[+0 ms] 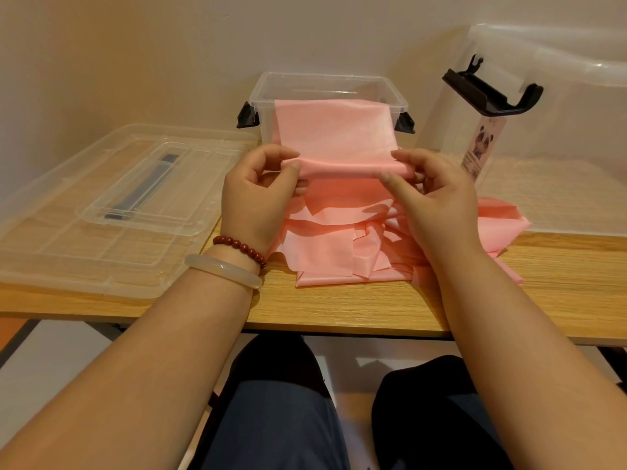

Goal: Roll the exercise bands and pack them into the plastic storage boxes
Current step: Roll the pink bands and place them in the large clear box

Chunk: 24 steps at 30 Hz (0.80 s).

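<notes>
A single view comes from a camera worn on the person's head. It faces forward and steeply down, and its wide-angle lens bows straight edges. It sits close: the left forearm (152,368) enters from 7 o'clock and the right forearm (529,340) from 5 o'clock. The left hand (258,198) and right hand (434,201) meet on a pink band (336,137) near the frame's centre. The wooden surface (339,307) spans the middle from 9 to 3 o'clock. At 12 o'clock the view reaches a clear box (268,130) and the wall (169,45). At 6 o'clock it takes in the lap (281,418).
</notes>
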Each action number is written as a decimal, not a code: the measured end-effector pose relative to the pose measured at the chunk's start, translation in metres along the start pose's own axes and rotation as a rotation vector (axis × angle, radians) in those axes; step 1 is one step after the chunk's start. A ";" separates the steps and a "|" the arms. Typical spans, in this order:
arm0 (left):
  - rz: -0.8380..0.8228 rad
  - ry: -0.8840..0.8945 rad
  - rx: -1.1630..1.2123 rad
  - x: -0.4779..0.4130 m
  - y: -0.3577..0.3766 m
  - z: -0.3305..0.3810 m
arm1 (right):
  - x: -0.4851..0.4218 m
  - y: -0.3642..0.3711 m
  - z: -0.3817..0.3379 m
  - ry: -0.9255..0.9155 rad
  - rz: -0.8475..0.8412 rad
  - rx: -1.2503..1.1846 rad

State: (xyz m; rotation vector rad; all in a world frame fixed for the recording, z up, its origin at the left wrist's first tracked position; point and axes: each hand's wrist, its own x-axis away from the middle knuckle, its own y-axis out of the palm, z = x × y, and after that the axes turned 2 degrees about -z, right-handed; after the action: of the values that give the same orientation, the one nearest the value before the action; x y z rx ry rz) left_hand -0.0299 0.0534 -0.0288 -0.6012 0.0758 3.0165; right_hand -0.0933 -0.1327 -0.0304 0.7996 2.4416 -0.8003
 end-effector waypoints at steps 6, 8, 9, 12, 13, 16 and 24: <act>0.007 -0.037 0.012 -0.002 0.000 -0.002 | -0.001 0.000 0.001 -0.031 0.012 0.042; -0.027 -0.041 0.026 -0.001 0.000 -0.002 | 0.000 0.000 0.000 -0.034 0.021 0.045; -0.046 -0.036 0.038 0.000 0.000 0.000 | -0.001 0.000 0.000 -0.045 0.023 0.054; -0.081 0.006 0.022 0.001 -0.001 0.000 | -0.001 0.001 0.002 -0.042 0.002 0.026; -0.087 0.020 0.007 0.000 -0.001 -0.001 | -0.001 0.001 0.002 -0.026 -0.006 0.009; -0.082 0.041 0.000 -0.001 -0.002 -0.003 | 0.000 0.002 0.001 -0.025 -0.006 -0.013; -0.087 0.063 -0.003 0.001 -0.003 -0.001 | 0.002 -0.001 -0.006 -0.002 -0.013 -0.134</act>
State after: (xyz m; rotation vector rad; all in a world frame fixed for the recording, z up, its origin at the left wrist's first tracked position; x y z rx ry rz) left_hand -0.0305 0.0561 -0.0299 -0.6814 0.0470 2.9150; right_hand -0.0967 -0.1286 -0.0270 0.7336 2.4708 -0.6341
